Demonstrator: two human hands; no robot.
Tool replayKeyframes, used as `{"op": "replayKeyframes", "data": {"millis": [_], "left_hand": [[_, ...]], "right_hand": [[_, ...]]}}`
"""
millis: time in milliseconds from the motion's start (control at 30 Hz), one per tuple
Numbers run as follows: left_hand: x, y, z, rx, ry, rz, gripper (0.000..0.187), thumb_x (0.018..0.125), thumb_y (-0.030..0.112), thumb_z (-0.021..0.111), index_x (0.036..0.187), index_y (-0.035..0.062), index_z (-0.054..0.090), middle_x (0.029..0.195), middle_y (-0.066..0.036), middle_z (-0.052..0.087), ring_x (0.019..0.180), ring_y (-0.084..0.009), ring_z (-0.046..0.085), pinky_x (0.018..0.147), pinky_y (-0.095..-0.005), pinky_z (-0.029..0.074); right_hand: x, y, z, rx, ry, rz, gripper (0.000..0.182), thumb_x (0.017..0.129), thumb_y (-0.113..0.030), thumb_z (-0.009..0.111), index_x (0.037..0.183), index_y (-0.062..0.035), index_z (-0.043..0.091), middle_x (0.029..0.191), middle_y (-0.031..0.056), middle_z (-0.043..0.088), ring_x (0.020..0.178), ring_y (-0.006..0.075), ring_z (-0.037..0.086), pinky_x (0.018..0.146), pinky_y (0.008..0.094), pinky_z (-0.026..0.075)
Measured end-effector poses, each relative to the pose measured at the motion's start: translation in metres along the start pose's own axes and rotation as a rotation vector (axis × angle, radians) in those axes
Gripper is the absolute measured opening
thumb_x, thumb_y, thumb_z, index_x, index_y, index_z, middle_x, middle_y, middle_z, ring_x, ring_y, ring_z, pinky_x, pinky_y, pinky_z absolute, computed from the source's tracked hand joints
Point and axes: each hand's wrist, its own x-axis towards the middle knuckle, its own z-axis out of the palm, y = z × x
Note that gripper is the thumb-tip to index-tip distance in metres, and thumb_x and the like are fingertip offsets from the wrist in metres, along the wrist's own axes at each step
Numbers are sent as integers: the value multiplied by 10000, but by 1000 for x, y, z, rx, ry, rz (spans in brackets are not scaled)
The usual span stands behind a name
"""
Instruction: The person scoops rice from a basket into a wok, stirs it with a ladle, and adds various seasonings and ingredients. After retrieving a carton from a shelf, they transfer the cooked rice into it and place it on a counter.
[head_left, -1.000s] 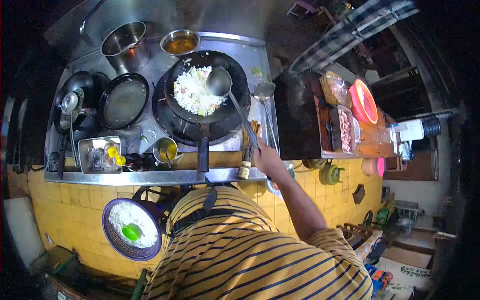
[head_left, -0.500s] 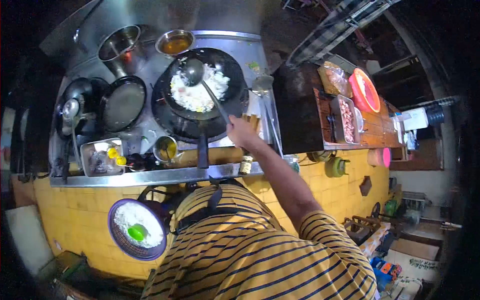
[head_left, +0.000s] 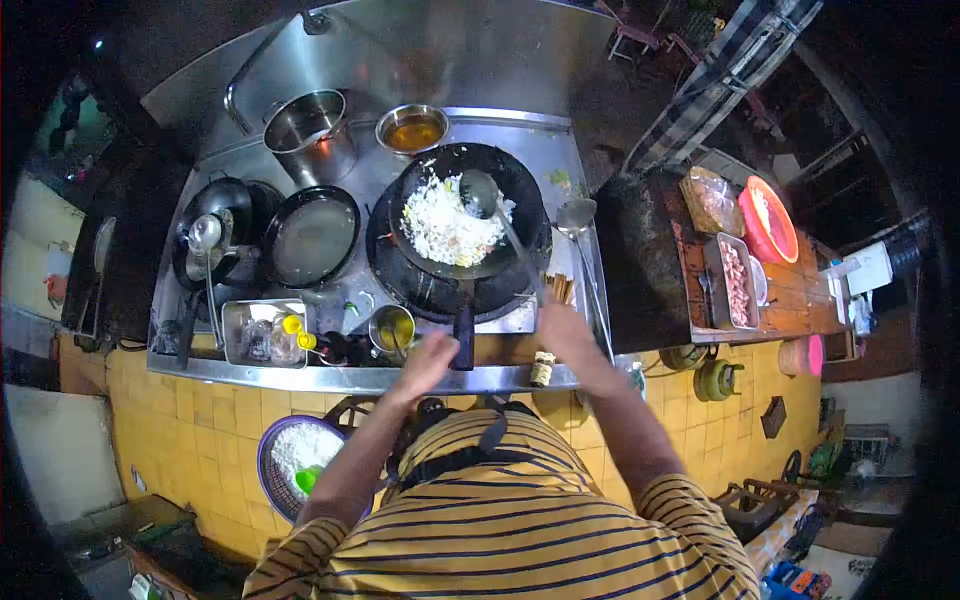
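Observation:
A black wok (head_left: 410, 262) sits over the burner with its dark handle (head_left: 464, 335) pointing toward me. White rice (head_left: 452, 232) with yellow and reddish bits lies in it. My right hand (head_left: 568, 335) is closed around the end of a long ladle (head_left: 482, 194), whose bowl rests in the rice at the right. Just left of the wok handle is my left hand (head_left: 428, 366), blurred, fingertips right at the handle. Beyond it stand a metal cup of yellowish liquid (head_left: 391, 329) and yellow-capped bottles (head_left: 299, 331).
Behind the wok are a steel pot (head_left: 312, 145) and a bowl of amber liquid (head_left: 412, 132). A pan (head_left: 312, 240) and a skimmer (head_left: 205, 236) lie left. A spatula (head_left: 577, 216) lies right. A purple basket of rice (head_left: 300, 460) stands low left; a meat tray (head_left: 733, 285) is right.
My left hand has come into view beside the wok handle. The ladle bowl has moved to the right side of the rice. The view has shifted, so the stove appears lower and further right.

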Motion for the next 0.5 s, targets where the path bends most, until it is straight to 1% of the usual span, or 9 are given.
{"op": "replayKeyframes", "data": {"millis": [33,100,133,233,300,367,400,433,500], "left_hand": [[5,7,13,-67,-127,-166,332,933,275,582,1132,11,551,935,-93,641,832,-181,610,738,-338,499],[25,-13,34,-1058,-266,-690,277,927,268,583,1084,40,588,925,-104,669,797,-223,643,693,-377,527],[32,-15,43,-1150,-301,-620,221,910,257,597,1019,65,603,833,-72,656,718,-211,632,613,-368,518],[48,-23,51,-1299,-332,-633,163,896,230,616,962,84,586,755,-39,607,654,-155,589,548,-312,479],[32,-13,48,-1283,-318,-627,118,892,200,614,915,95,566,708,-15,553,605,-133,539,527,-285,451],[4,1,34,-1168,-304,-503,116,879,176,631,853,97,550,713,-18,556,607,-125,541,522,-274,444],[-3,-14,27,-1218,-423,-448,122,871,179,647,883,80,578,760,-39,594,644,-138,573,557,-292,464],[-22,-29,23,-1204,-434,-455,122,871,179,647,883,80,578,760,-39,594,644,-138,573,557,-292,464],[-62,-38,17,-464,-440,-199,155,901,180,616,999,61,605,816,-61,622,728,-163,602,679,-321,497]], "right_hand": [[3,-8,7,1,10,-5,479,879,-126,464,1331,4,374,891,296,652,846,437,655,784,516,522],[0,-18,22,-48,-62,-108,480,877,-109,449,1328,9,333,915,273,666,834,440,662,778,527,530],[-2,-7,27,-68,-56,-187,479,886,-113,440,1334,6,322,907,239,677,828,426,670,778,511,544],[-53,15,-40,-250,-146,-205,495,886,-117,448,1359,-22,339,897,228,677,819,415,674,772,501,552],[-60,42,-55,-293,-112,-136,506,894,-140,452,1388,-73,363,883,215,677,793,401,677,741,488,562],[-53,60,-52,-313,-30,-123,505,911,-164,443,1409,-122,374,891,213,676,802,400,676,737,485,560],[-56,59,-52,-352,91,-155,514,912,-174,442,1419,-125,374,867,208,676,814,393,674,715,491,554],[-61,58,-53,-340,94,-142,514,912,-174,442,1419,-125,374,867,208,676,814,393,674,715,491,554],[-85,41,-86,-297,142,-171,532,899,-173,463,1422,-128,376,862,232,667,843,389,666,727,496,541]]}}
